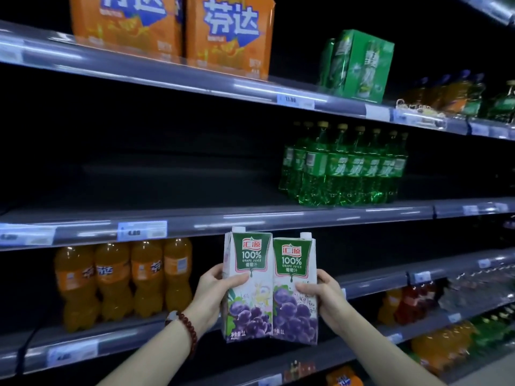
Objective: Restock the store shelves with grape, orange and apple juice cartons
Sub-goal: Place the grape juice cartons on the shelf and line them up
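Big dark store shelving (306, 215) in front of me, with two orange cardboard soda cases (172, 29) up top, a shrink-wrapped pack of green plastic bottles (345, 168) on the middle shelf and orange soda bottles (122, 280) just left of my hands. I'm holding two white-and-purple grape juice cartons (271, 288) upright, side by side and touching, in front of the shelf edge. My left hand (214, 291) grips the left one, my right hand (323, 296) grips the right.

Two upright grape juice cartons — left carton (249, 285) in left hand (213, 295), right carton (294, 291) in right hand (324, 298) — touching, side by side between both hands.
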Action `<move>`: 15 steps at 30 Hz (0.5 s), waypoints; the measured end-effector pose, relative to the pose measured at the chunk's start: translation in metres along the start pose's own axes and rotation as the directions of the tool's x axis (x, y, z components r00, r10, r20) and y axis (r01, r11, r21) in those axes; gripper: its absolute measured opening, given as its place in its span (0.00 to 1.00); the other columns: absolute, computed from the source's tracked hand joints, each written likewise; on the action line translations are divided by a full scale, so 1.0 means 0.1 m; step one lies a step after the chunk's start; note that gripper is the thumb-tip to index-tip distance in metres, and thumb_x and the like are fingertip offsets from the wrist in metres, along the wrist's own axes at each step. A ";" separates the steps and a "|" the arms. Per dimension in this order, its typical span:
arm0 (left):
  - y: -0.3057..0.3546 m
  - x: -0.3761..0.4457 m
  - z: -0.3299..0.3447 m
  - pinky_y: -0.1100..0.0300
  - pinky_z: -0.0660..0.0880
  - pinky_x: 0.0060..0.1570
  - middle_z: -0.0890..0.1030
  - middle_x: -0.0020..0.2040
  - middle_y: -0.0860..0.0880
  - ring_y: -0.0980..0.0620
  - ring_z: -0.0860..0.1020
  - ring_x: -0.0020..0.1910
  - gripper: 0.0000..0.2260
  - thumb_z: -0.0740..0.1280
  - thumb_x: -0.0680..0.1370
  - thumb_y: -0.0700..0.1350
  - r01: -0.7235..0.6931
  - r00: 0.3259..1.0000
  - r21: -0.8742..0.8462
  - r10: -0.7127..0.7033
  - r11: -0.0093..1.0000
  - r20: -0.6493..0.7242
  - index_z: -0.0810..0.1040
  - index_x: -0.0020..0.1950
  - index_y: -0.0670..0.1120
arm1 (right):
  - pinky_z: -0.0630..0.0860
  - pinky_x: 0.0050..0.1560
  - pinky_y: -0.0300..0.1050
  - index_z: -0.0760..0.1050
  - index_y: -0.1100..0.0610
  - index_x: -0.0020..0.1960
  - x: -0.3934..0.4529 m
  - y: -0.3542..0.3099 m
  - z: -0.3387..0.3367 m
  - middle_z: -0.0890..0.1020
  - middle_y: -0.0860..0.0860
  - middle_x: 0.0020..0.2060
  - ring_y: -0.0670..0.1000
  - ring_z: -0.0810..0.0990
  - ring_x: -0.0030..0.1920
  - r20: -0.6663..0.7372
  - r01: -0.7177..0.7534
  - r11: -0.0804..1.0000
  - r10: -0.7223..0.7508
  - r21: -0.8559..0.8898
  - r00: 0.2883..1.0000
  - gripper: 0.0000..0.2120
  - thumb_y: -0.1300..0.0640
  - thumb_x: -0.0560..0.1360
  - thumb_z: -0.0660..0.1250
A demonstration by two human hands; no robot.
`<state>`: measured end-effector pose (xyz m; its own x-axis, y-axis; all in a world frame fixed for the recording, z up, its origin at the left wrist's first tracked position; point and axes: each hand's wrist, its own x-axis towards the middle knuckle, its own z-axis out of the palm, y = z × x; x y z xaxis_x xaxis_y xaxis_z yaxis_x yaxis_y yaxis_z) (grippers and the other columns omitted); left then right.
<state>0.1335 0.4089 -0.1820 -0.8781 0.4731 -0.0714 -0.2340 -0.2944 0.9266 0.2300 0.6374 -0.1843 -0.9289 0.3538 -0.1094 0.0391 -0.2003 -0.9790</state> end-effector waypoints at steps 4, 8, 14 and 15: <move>-0.15 0.13 0.00 0.55 0.80 0.34 0.86 0.46 0.42 0.41 0.85 0.43 0.28 0.78 0.61 0.39 0.008 1.000 -0.001 -0.008 1.000 0.016 0.74 0.59 0.42 | 0.81 0.41 0.53 0.71 0.64 0.60 0.13 0.12 -0.14 0.85 0.63 0.48 0.62 0.85 0.44 0.009 -0.019 0.999 0.019 0.029 1.000 0.29 0.70 0.60 0.74; -0.29 0.22 0.01 0.56 0.80 0.33 0.86 0.46 0.43 0.44 0.85 0.42 0.25 0.77 0.63 0.37 0.033 0.999 0.007 -0.033 0.999 -0.010 0.75 0.58 0.42 | 0.80 0.43 0.53 0.71 0.64 0.61 0.28 0.21 -0.24 0.84 0.62 0.49 0.62 0.85 0.45 0.026 -0.062 0.997 0.060 0.043 0.998 0.28 0.72 0.62 0.73; -0.49 0.50 -0.02 0.55 0.81 0.36 0.86 0.47 0.44 0.44 0.85 0.43 0.25 0.76 0.61 0.35 0.023 0.997 0.002 -0.023 1.000 -0.079 0.76 0.57 0.42 | 0.80 0.47 0.53 0.71 0.64 0.62 0.70 0.39 -0.36 0.84 0.61 0.51 0.62 0.84 0.50 0.094 -0.101 0.995 0.099 0.020 0.991 0.27 0.70 0.65 0.73; -0.52 0.55 -0.02 0.56 0.81 0.35 0.86 0.46 0.44 0.45 0.85 0.42 0.24 0.76 0.62 0.35 0.016 0.996 -0.003 -0.016 1.000 -0.091 0.76 0.56 0.42 | 0.80 0.47 0.53 0.71 0.64 0.62 0.78 0.40 -0.38 0.84 0.61 0.51 0.61 0.84 0.50 0.106 -0.101 0.995 0.099 0.013 0.989 0.27 0.71 0.65 0.73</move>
<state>0.0962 0.4489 -0.2347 -0.9086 0.4002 -0.1196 -0.2490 -0.2890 0.9244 0.1733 0.6912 -0.2382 -0.9543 0.2330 -0.1871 0.1281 -0.2470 -0.9605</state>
